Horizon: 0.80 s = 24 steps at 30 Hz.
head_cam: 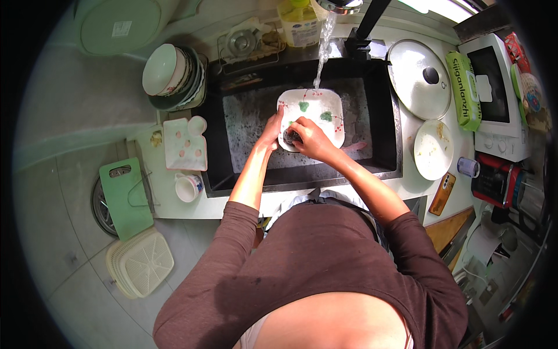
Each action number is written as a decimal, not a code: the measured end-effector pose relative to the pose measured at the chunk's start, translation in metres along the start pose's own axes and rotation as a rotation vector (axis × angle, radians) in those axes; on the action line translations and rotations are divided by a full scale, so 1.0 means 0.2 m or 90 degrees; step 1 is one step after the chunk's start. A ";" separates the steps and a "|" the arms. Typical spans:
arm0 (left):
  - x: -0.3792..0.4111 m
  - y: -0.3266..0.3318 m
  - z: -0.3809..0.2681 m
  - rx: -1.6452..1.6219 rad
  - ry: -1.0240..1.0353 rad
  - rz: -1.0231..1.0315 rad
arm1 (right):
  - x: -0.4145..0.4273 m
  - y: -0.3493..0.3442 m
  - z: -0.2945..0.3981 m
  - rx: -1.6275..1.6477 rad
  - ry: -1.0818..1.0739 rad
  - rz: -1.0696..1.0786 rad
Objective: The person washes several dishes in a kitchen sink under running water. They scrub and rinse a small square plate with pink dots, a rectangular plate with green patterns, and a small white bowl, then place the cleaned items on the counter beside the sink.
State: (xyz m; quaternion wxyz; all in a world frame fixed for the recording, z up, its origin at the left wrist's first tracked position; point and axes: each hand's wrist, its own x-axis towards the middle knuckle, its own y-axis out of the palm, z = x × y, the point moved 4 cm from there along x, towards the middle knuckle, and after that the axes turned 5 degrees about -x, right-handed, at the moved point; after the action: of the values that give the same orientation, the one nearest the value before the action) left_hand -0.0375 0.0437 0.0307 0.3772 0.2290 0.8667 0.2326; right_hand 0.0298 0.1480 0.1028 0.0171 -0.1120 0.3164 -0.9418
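My left hand (pixel 273 127) grips the left rim of a square white dish (pixel 316 120) with green leaves and red berries painted on it. The dish is held over a dark sink (pixel 248 159) whose floor is wet with suds. In my right hand (pixel 308 136) is a dark scrubbing pad (pixel 291 137), pressed against the dish's lower left part. Water (pixel 324 54) pours from the faucet (pixel 339 6) and comes down by the dish's top edge. A pinkish thing (pixel 355 147), too unclear to name, lies in the sink right of the dish.
Left of the sink are stacked bowls (pixel 161 72), a white tray with pink spots (pixel 183 150) and a mug (pixel 188 187). A yellow soap bottle (pixel 300 26) stands behind. On the right lie a glass lid (pixel 418 83), a soiled plate (pixel 433 150), a phone (pixel 442 194) and a wipes pack (pixel 464 94).
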 end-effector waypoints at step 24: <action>0.01 -0.01 0.10 0.009 -0.011 -0.075 | 0.19 0.01 -0.12 -0.111 0.157 -0.218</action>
State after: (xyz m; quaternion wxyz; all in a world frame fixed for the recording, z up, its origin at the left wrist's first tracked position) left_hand -0.0243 0.0483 0.0160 0.3961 0.1822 0.8770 0.2019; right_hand -0.0132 0.1565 0.0902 -0.1918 -0.0488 0.3725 -0.9067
